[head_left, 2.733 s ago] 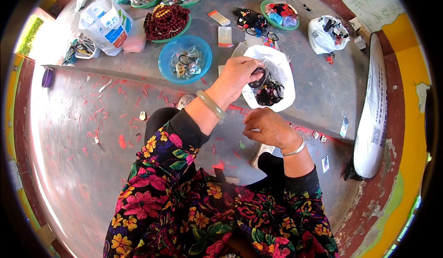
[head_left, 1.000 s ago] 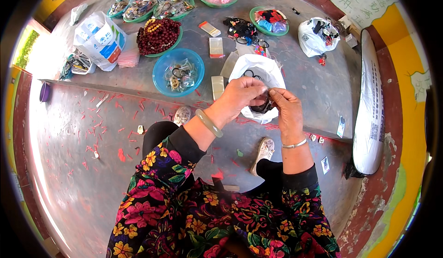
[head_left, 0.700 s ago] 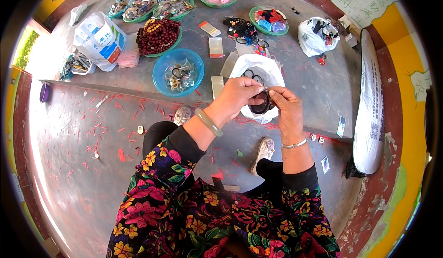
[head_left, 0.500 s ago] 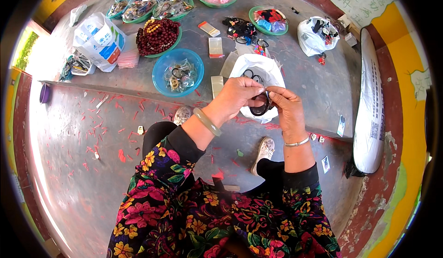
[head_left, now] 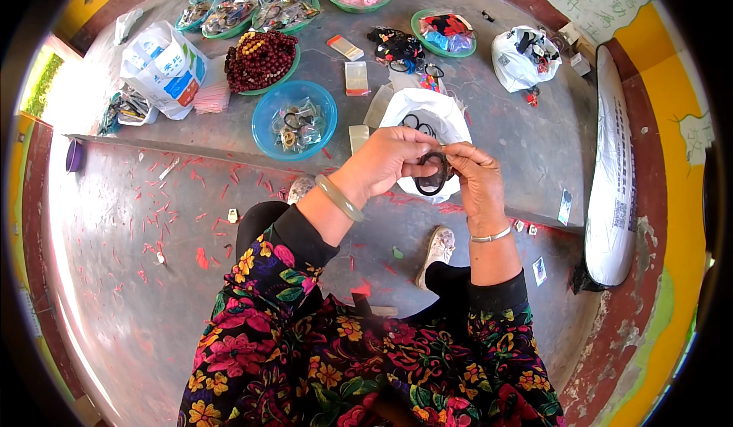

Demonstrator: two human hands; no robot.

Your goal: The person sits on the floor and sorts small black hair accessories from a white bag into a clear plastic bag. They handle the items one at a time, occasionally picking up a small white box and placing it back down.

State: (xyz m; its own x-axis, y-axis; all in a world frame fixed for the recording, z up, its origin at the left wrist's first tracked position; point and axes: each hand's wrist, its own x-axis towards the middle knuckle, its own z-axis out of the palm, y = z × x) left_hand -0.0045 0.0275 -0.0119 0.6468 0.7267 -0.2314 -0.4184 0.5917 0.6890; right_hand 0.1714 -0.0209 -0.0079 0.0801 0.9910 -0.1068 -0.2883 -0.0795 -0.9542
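Over a white plastic bag (head_left: 456, 120), my left hand (head_left: 393, 156) pinches a black hair tie (head_left: 430, 190) between thumb and fingers. The loop hangs below the fingertips, and a few strands seem to lie together. Facing it, my right hand (head_left: 475, 167) is closed in a pinch on the same hair tie at its upper right edge. The fingertips of the two hands nearly meet there; whether something small sits between them is too fine to make out. More black hair ties (head_left: 418, 124) show inside the bag's opening.
Left of the bag, a blue basin (head_left: 258, 138) holds small clear packets. Beyond it sit dark red beads (head_left: 262, 61) in a green basin, a white carrier bag (head_left: 163, 72) and several filled basins. Clear boxes (head_left: 356, 78) lie mid-ledge. A white bag (head_left: 525, 59) stands far right. Red scraps litter the floor.
The hair tie has turned slightly so its loop shows rounder. My hands have barely moved, keeping their pinch.
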